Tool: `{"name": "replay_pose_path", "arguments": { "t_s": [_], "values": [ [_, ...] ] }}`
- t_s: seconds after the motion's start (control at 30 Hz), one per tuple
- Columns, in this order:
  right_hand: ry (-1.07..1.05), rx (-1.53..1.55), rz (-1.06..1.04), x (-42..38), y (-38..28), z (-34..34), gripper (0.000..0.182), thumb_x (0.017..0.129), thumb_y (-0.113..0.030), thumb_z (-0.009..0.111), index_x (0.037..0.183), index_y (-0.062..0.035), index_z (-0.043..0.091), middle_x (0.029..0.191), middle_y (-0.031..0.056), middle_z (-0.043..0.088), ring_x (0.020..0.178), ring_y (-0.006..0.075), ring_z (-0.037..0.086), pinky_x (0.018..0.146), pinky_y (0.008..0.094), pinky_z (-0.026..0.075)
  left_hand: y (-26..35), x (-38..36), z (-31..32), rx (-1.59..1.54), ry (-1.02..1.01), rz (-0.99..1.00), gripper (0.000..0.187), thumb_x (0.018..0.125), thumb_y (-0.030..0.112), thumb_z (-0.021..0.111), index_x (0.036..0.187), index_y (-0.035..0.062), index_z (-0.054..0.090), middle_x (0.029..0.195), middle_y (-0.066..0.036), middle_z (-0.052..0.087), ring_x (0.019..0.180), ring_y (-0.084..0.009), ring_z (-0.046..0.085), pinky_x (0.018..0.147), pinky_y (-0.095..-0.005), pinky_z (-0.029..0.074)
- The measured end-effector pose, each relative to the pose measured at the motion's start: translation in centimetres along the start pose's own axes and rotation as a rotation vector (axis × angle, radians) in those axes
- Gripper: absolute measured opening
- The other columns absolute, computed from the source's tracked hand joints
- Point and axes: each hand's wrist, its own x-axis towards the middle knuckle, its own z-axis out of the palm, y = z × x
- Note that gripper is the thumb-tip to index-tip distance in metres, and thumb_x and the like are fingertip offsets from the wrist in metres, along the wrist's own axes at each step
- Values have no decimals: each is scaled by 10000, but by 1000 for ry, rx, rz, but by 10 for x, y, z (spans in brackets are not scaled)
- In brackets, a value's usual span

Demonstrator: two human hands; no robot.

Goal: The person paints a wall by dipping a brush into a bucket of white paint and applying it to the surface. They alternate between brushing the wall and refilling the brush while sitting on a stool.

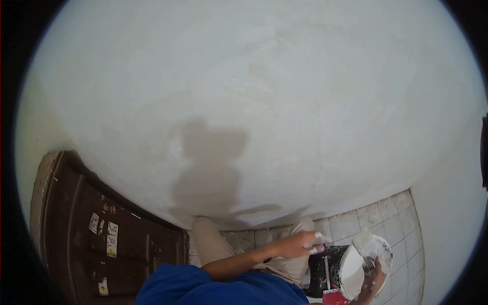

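Note:
My left hand [304, 244] reaches over my knee toward the bucket, its fingers stretched out with a gap between them and white paste on the tips. Nothing shows in it. At the lower right my right hand [375, 278] is closed around a paste-covered scraper [370, 250] above the open bucket. The white bucket [352, 274] has paste smears on its rim and a black, spattered side. Its depth is partly hidden by my right hand.
A pale, patchy wall [284, 112] fills the view ahead, with a shadow on it. On the left is a dark brown door [127, 239] with stickers. Floor tiles [401, 223] surround the bucket. A red item [334, 297] lies at the bottom edge.

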Motion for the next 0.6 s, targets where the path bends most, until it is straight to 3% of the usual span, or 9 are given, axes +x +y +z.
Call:
{"name": "replay_pose_path", "arguments": {
  "t_s": [0.07, 0.1, 0.17, 0.2, 0.27, 0.4, 0.47, 0.53, 0.6],
  "values": [
    [-226, 112, -18, 9, -2, 30, 363, 883, -163, 598, 1183, 25, 520, 1085, 130, 612, 930, 225, 622, 741, 332, 517, 40, -26, -36, 15, 240, -16, 289, 904, 107, 575, 1179, 25, 546, 1180, -130, 604, 1095, -252, 579, 948, -349, 429],
    [-344, 79, -252, 0, -2, 58, 458, 853, -180, 628, 1237, 24, 484, 1115, 157, 598, 982, 246, 603, 792, 354, 495, 48, -38, -50, 63, 386, 132, 262, 895, 68, 570, 1152, 21, 559, 1129, -128, 617, 1051, -227, 591, 918, -335, 441],
    [-409, 146, -301, -9, -24, 121, 596, 819, -219, 654, 1301, 53, 432, 1141, 192, 583, 998, 259, 593, 805, 358, 482, 72, -62, -75, 184, 601, 274, 222, 882, 24, 564, 1103, 13, 582, 1075, -122, 632, 1000, -197, 602, 884, -321, 454],
    [-437, 132, -424, -20, -36, 149, 560, 814, -220, 661, 1252, 76, 476, 1128, 191, 589, 931, 237, 612, 726, 325, 494, 87, -76, -84, 259, 671, 267, 205, 879, 18, 562, 1082, 8, 591, 1072, -119, 634, 994, -192, 600, 879, -319, 455],
    [-697, 149, -703, -37, -59, 190, 405, 864, -118, 621, 1208, 61, 506, 1146, 156, 587, 936, 226, 611, 751, 320, 482, 96, -98, -96, 201, 799, 319, 195, 864, -5, 567, 1056, -8, 601, 1059, -119, 635, 981, -178, 593, 871, -304, 449],
    [-421, -397, -1627, -98, -110, 255, 290, 801, -61, 682, 1029, 98, 602, 972, 215, 653, 834, 293, 658, 746, 367, 523, 120, -132, -102, 82, 1007, 354, 200, 851, -15, 578, 1050, -29, 593, 1046, -122, 626, 980, -181, 580, 846, -289, 444],
    [-472, -317, -1910, -104, -130, 280, 310, 752, -37, 713, 1008, 100, 605, 948, 241, 652, 858, 342, 661, 775, 393, 524, 124, -143, -107, 72, 1057, 350, 193, 845, -25, 579, 1038, -39, 591, 1043, -121, 621, 980, -185, 574, 836, -286, 443],
    [-473, -303, -2027, -118, -149, 299, 270, 670, -23, 711, 925, 39, 650, 931, 215, 662, 863, 376, 660, 775, 412, 538, 122, -150, -115, 137, 1060, 433, 196, 849, -24, 574, 1045, -39, 576, 1052, -122, 618, 978, -183, 570, 801, -278, 445],
    [-492, -251, -2157, -120, -165, 324, 265, 677, -38, 678, 932, 29, 645, 960, 211, 649, 876, 362, 653, 746, 411, 543, 120, -150, -122, 108, 1064, 504, 200, 854, -26, 567, 1054, -38, 560, 1052, -121, 615, 963, -173, 565, 760, -269, 442]
  ]
}}
